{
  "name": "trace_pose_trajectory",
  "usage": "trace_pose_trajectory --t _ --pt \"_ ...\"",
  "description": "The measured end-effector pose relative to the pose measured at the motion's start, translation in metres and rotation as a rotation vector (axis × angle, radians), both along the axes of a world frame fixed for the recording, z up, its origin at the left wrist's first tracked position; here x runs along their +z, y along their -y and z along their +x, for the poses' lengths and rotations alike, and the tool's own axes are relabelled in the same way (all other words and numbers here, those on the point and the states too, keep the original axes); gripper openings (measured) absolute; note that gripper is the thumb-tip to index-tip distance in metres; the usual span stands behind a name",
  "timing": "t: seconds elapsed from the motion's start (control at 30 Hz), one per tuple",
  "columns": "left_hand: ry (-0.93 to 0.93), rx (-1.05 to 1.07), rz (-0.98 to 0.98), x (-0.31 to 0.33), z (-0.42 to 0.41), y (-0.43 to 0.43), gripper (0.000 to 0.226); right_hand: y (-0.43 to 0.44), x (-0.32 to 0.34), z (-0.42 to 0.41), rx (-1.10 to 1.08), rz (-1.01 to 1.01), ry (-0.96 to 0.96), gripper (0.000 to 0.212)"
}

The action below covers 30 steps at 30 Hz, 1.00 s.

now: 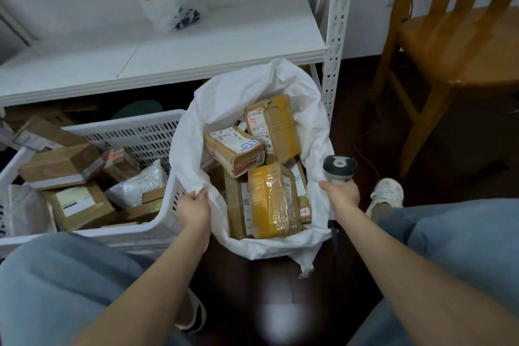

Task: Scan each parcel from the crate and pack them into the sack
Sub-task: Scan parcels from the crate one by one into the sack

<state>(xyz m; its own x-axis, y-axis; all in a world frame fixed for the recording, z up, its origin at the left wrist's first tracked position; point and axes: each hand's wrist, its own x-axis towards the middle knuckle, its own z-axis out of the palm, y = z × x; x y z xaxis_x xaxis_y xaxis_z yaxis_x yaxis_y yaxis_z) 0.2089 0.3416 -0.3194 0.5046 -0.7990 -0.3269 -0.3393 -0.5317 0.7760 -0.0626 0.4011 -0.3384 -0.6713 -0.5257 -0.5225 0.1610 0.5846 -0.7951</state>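
Head view: a white shelf [196,45] is seen beyond both hands, and a wooden chair [455,45] stands to the far right of the right hand. A white slatted crate [134,129] sits on the floor just left of the left hand. Brown boxes [60,164] and a padded bag lie in it, so the task is judged partly done.

The white sack [252,84] stands between the two hands, its mouth spread wide. It is filled nearly to the rim with taped parcels [271,199].

The scanner [338,167] is held upright by its handle in the right hand [341,194], whose fingers are closed round it, touching the sack's right edge. Whether that edge is pinched as well cannot be told. The sack's left rim is gripped in the curled fingers of the left hand [195,208].

Trouble could come from both hands being occupied. If the rim is released so that a box can be fetched, the soft mouth may fold inward over the load. With parcels piled so high, a further one could slide out over the low near edge. The scanner's cable [334,230], hanging beside the sack under the right wrist, might be snagged when the scanner is swung toward the crate.
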Motion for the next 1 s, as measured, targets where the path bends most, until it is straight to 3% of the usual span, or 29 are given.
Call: trace_pose_trajectory --t 0.13,0.33,0.4,0.47,0.53,0.63,0.7,0.83,0.9,1.0 --pt "-0.079 0.089 -0.084 0.018 0.008 0.043 0.027 0.025 -0.010 -0.003 -0.024 0.037 -0.004 0.056" --pt "-0.183 0.089 -0.231 0.061 0.009 0.087 0.016 0.059 0.011 0.000 -0.036 0.052 0.031 0.042" --pt "-0.228 0.068 -0.254 0.073 0.011 0.096 0.011 0.073 0.031 0.003 0.014 0.007 0.022 0.028" --pt "-0.289 0.033 -0.213 0.073 0.012 0.089 0.025 0.078 0.050 0.006 0.049 -0.056 0.016 0.012" --pt "-0.291 -0.060 -0.127 0.059 0.007 0.062 0.048 0.070 0.059 0.009 0.075 -0.089 0.026 0.011" --pt "-0.326 -0.164 -0.040 0.028 -0.008 0.006 0.069 0.043 0.049 0.012 0.080 -0.088 0.054 0.048" --pt "-0.284 -0.144 0.015 0.009 -0.014 -0.020 0.072 0.018 0.035 0.013 0.067 -0.055 0.048 0.060" --pt "-0.073 -0.125 0.189 -0.014 -0.008 -0.048 0.051 -0.027 0.007 0.020 0.040 0.061 0.081 0.065" --pt "-0.154 -0.086 0.164 -0.007 0.001 -0.041 0.036 -0.038 -0.005 0.026 0.030 0.097 0.098 0.067" --pt "-0.381 0.014 -0.017 0.024 0.010 -0.012 0.032 -0.040 -0.018 0.032 0.021 0.131 0.104 0.074"
